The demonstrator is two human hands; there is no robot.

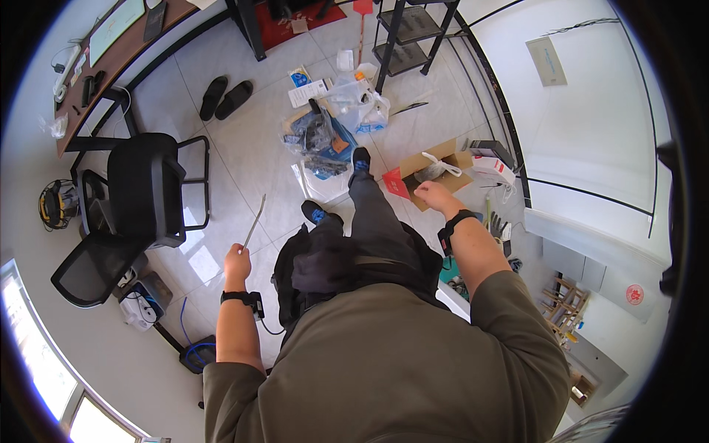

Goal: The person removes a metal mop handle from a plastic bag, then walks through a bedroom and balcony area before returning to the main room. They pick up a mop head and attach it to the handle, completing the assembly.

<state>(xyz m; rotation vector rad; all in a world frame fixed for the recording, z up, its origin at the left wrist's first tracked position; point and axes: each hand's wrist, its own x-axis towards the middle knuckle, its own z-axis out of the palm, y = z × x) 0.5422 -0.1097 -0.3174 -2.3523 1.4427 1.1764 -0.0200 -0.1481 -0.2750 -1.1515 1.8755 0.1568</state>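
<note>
My left hand is closed round the lower end of a thin, slightly bent grey strip; its exact kind is unclear. The strip points up and away from me, above the tiled floor. On the other side, my right hand has its fingers curled together at the near edge of an open cardboard box with a red flap. Whether those fingers hold anything small cannot be made out. Inside the box lies a grey plastic bag with white tied handles.
Between my feet and the shelf rack lie plastic-wrapped packages and a clear plastic bag. An office chair stands left, near black slippers. Small boxes stand right of the cardboard box.
</note>
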